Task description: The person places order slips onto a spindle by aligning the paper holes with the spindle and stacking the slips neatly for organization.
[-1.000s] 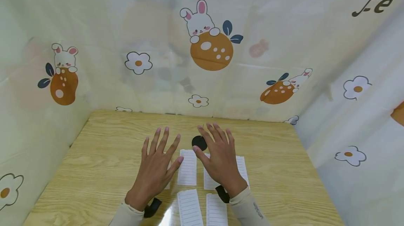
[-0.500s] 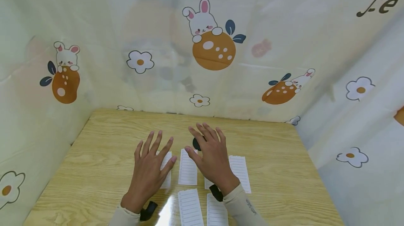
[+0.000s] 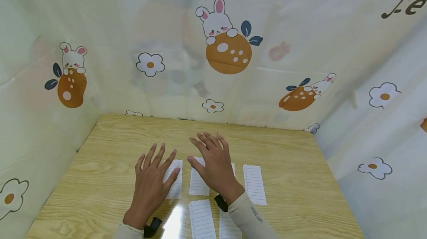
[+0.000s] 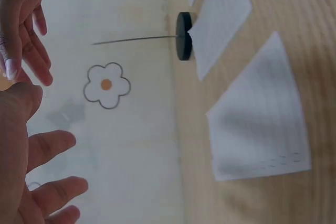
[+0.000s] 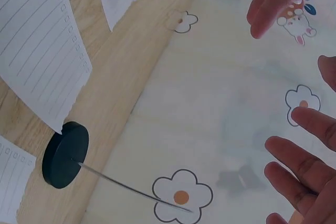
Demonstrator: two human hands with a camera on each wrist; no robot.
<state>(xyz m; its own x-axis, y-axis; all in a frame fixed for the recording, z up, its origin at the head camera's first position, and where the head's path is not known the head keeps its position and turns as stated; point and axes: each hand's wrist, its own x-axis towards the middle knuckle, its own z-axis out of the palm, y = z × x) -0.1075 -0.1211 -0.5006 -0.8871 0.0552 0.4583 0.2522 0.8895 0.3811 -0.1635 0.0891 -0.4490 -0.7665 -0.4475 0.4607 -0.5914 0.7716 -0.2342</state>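
My left hand (image 3: pixel 151 183) hovers above the table with its fingers spread, overlapping the leftmost lined paper slip (image 3: pixel 175 185) in the head view. Palm down, my right hand (image 3: pixel 215 166) is held over the middle slips, including a second lined slip (image 3: pixel 199 187). Neither hand grips anything. A paper spike, with a thin upright metal needle and a round black base (image 5: pixel 65 156), stands behind the slips. In the head view the right hand hides most of it. Both wrist views show the hands apart from the needle, the left one also showing the base (image 4: pixel 184 36).
Another slip (image 3: pixel 255 185) lies at the right of the back row, and two more, one a tilted front slip (image 3: pixel 202 218), lie nearer. The wooden table (image 3: pixel 293 179) ends at a printed curtain (image 3: pixel 166 94) behind and at both sides.
Both hands have shifted left in the head view, the left one also slightly nearer. The right hand now covers the black base, while the leftmost and rightmost slips show more. The slips stay put.
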